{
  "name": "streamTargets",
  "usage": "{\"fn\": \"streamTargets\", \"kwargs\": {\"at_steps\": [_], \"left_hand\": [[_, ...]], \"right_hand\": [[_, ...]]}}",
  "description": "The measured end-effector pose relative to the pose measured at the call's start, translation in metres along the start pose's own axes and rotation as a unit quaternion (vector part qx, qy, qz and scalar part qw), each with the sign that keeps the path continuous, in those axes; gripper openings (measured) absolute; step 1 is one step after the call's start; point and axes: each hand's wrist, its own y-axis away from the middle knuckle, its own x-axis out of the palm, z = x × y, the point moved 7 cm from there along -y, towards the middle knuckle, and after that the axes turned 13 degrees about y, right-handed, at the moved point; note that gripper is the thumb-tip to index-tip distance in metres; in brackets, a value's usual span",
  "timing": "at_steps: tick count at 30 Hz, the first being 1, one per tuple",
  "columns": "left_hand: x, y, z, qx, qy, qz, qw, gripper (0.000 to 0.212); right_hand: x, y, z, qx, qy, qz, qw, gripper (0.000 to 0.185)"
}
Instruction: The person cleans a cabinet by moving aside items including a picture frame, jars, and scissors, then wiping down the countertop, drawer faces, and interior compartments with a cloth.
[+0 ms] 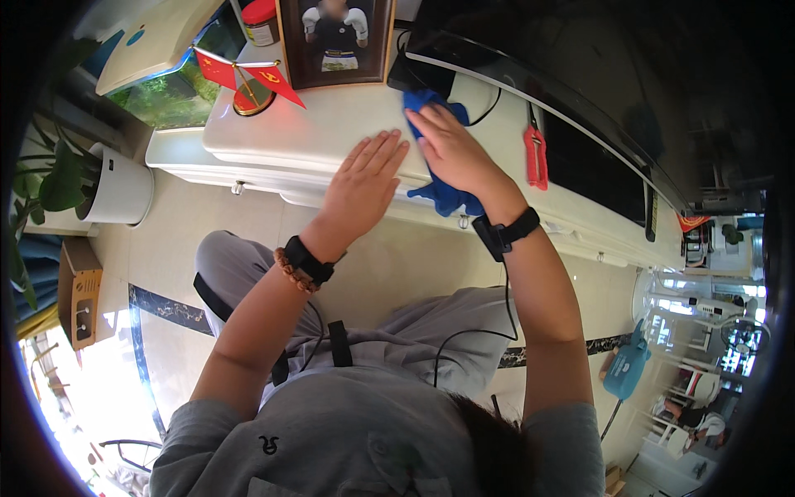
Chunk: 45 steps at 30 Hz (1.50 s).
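Observation:
My right hand (458, 154) lies over a blue cloth (448, 194) on the white TV cabinet (304, 133), fingers pointing to the back left. Part of the cloth shows beyond the fingertips, and the rest hangs over the front edge. To its left, my left hand (362, 189) is stretched out flat, palm down and holding nothing, with its fingertips over the cabinet top. Whether those fingertips touch the surface I cannot tell. A black box (428, 77) with a cable stands just past the cloth. Both wrists wear black straps.
On the cabinet are a framed photo (335, 68), a two-flag stand (253, 99), a red-lidded jar (261, 25), red-handled pruning shears (536, 155) and a remote control (651, 214). A large television (590, 93) overhangs the right side. A fish tank (168, 99) and potted plant (121, 186) stand left.

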Motion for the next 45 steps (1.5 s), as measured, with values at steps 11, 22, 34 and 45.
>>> {"fn": "streamTargets", "kwargs": {"at_steps": [11, 22, 34, 45], "left_hand": [[-0.015, -0.041, -0.021, 0.032, 0.093, -0.081, 0.992, 0.046], [0.056, -0.019, -0.053, 0.102, 0.141, 0.026, 0.984, 0.062], [0.072, -0.049, -0.089, 0.092, -0.001, -0.055, 0.994, 0.05], [-0.055, -0.019, 0.031, -0.05, -0.098, -0.275, 0.955, 0.042]], "right_hand": [[-0.015, 0.036, 0.035, 0.069, 0.048, -0.163, 0.983, 0.038], [-0.01, 0.098, -0.017, 0.319, -0.121, -0.18, 0.923, 0.039], [-0.075, 0.137, -0.103, 0.444, 0.309, -0.13, 0.831, 0.053], [-0.065, 0.138, -0.101, 0.495, 0.186, 0.006, 0.849, 0.05]]}}
